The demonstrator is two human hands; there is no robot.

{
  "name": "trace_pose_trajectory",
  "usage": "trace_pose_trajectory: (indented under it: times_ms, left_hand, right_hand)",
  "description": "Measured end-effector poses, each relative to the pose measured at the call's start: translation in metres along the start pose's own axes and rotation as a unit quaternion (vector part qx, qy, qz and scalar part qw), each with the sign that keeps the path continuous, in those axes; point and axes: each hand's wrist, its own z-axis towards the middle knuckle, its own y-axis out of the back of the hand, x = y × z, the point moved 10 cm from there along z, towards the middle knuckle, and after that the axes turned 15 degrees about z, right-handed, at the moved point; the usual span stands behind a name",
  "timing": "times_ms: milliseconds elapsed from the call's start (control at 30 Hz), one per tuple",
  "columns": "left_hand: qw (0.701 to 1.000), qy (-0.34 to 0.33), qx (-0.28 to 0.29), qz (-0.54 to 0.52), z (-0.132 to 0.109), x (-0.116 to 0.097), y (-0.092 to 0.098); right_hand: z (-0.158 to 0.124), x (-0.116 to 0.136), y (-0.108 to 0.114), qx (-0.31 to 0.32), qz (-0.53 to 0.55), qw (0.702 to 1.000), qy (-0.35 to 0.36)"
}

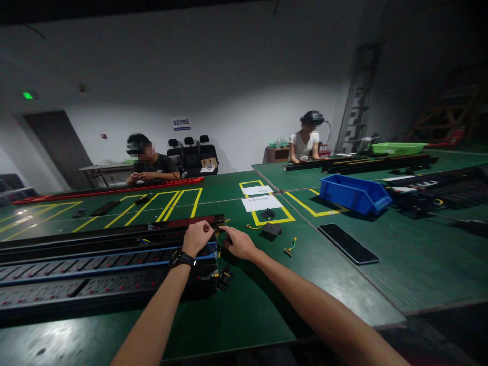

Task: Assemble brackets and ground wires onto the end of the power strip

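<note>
With my hands as the clock's centre, the black socket strips (125, 282) run off toward 9 o'clock, their near ends right by my fingers. My left hand (198, 237), a watch (182, 259) on its wrist, is curled over the end of the far strips; I cannot tell whether it grips anything. My right hand (238, 244) has its index finger stretched toward that same end, the other fingers bent, and what it may hold is hidden.

Toward 2 o'clock stands the blue bin (354, 197), upright on the green table (251, 320); its floor is hidden, so I cannot tell what it holds. Farther along 2 o'clock is a light green tray (398, 148), its contents too low to see. A teal basket (279, 144) sits well back at 1 o'clock, something pale showing at its top. Near me at 3 o'clock lie a black block (271, 231) and, farther out, a phone (348, 244).
</note>
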Motion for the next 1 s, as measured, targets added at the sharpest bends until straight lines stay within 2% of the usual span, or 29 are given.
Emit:
trace_pose_trajectory:
  times_ms: [100, 367, 533, 700, 833, 900, 1000]
  left_hand:
    - [1.000, 0.003, 0.002, 0.011, -0.002, -0.001, 0.001]
    - [0.999, -0.030, -0.025, 0.028, -0.001, -0.009, 0.004]
    - [0.999, -0.047, -0.017, 0.011, 0.002, -0.010, -0.001]
    - [0.998, -0.033, -0.017, 0.042, 0.000, -0.009, 0.003]
    - [0.995, 0.025, -0.037, 0.089, -0.002, -0.001, 0.014]
    - [0.993, 0.040, -0.029, 0.108, -0.002, 0.001, 0.014]
    - [0.991, 0.032, 0.000, 0.128, -0.002, -0.002, 0.008]
  right_hand:
    - [0.000, 0.000, 0.004, -0.030, 0.014, 0.999, 0.008]
    - [-0.004, 0.005, -0.003, 0.010, -0.010, 1.000, 0.023]
    - [-0.002, 0.004, -0.004, 0.012, 0.008, 1.000, 0.025]
    - [-0.001, 0.002, 0.000, -0.011, 0.030, 0.999, 0.025]
    - [0.000, -0.015, 0.010, -0.068, 0.011, 0.997, -0.041]
    - [0.002, -0.019, 0.008, -0.062, -0.019, 0.996, -0.054]
    - [0.006, -0.014, -0.001, -0.022, -0.064, 0.997, -0.027]
